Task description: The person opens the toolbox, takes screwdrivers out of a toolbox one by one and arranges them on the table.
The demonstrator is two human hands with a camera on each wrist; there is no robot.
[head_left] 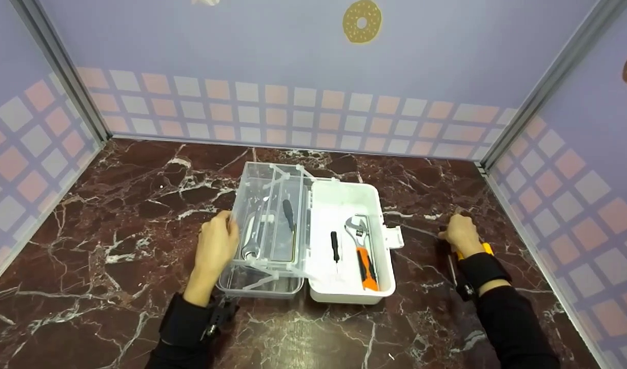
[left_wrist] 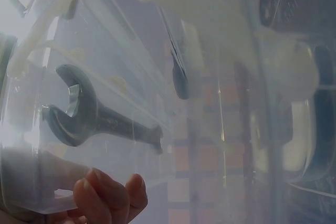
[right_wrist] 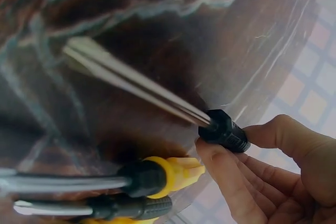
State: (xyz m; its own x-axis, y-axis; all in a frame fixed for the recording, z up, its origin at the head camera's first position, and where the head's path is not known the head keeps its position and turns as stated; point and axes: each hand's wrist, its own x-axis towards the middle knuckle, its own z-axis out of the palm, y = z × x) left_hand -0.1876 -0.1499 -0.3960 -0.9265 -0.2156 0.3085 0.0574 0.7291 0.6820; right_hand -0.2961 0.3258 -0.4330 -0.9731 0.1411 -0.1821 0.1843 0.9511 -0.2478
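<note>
My left hand (head_left: pixel 217 241) grips the left side of the clear plastic tray (head_left: pixel 240 190) of an opened toolbox, fingers bent round its edge. Through the plastic, an open-end wrench (left_wrist: pixel 79 114) shows close above those fingers. Also in the tray is a dark-handled screwdriver (head_left: pixel 288 215). Out to the right of the toolbox, my right hand (head_left: pixel 462 234) pinches a screwdriver (right_wrist: pixel 223 130) by its black handle between thumb and fingers, the shaft pointing away from the palm. Beside it are a yellow-and-black screwdriver (right_wrist: pixel 152 176) and another black-handled screwdriver (right_wrist: pixel 128 206).
The white toolbox base (head_left: pixel 344 192) stands centrally, its latch (head_left: pixel 393 237) jutting right. Inside lie a small black screwdriver (head_left: pixel 335 246) and an orange-handled adjustable wrench (head_left: pixel 367 269). Patterned walls (head_left: pixel 303 115) border the dark marbled tabletop (head_left: pixel 139 225).
</note>
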